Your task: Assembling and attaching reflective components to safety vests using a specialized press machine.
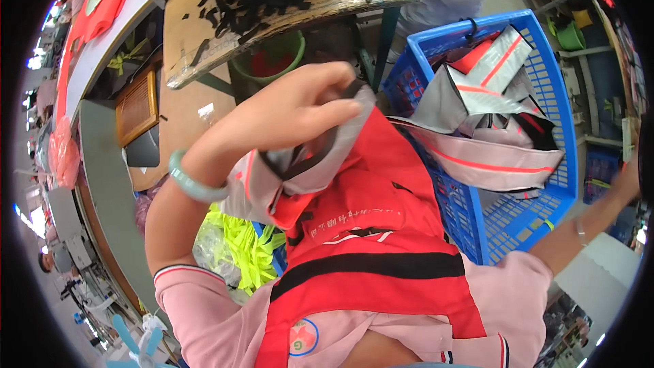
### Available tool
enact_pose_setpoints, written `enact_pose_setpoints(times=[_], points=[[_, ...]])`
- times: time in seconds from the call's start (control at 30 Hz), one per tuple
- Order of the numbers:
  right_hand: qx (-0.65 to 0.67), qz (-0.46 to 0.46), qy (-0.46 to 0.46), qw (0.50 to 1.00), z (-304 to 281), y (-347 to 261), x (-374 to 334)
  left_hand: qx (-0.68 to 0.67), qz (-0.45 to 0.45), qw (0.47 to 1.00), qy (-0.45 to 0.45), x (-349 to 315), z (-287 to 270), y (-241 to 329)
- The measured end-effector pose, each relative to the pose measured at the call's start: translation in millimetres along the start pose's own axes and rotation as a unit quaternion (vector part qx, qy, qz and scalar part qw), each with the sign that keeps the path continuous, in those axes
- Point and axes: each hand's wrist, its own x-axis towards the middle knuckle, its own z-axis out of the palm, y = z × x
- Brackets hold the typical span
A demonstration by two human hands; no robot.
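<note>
Pinched between the thumb and fingers of our left hand [300,105], a grey, black-edged band [330,174] curls over our red apron [381,197], left of a blue basket [562,95] of grey strips [490,157]. Our right hand [630,174] blurs at the right edge; its grip we cannot tell.

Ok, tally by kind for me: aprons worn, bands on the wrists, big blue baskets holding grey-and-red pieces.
Aprons: 1, the red apron
Wrist bands: 2, a pale bangle and a thin band
Big baskets: 1, the blue basket
Total: 4
</note>
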Motion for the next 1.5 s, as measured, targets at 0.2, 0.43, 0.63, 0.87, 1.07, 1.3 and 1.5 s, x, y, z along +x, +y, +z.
enact_pose_setpoints(times=[0.2, 0.43, 0.63, 0.87, 1.07, 1.3, 1.5], points=[[0.264, -0.400, -0.471, 0.741, 138, -224, -132, 0.060, 0.052, 0.996, -0.048, 51, 1, -5], [0.252, -0.342, -0.477, 0.770, 189, -259, -129, 0.036, 0.121, 0.991, 0.051, 31, -18, -43], [0.363, -0.217, -0.488, 0.764, 209, -242, -116, 0.198, 0.166, 0.954, 0.149, -27, -23, -58], [0.443, -0.165, -0.501, 0.725, 227, -279, -80, -0.093, 0.084, 0.973, 0.195, -61, -46, -26], [0.448, -0.033, -0.529, 0.720, 272, -300, -70, -0.186, 0.092, 0.944, 0.257, -29, -79, -37], [0.519, 0.083, -0.537, 0.659, 317, -303, -70, -0.380, 0.141, 0.872, 0.276, -3, -98, -47], [0.581, 0.174, -0.543, 0.580, 338, -307, -63, -0.452, 0.134, 0.832, 0.293, 6, -110, -40]])
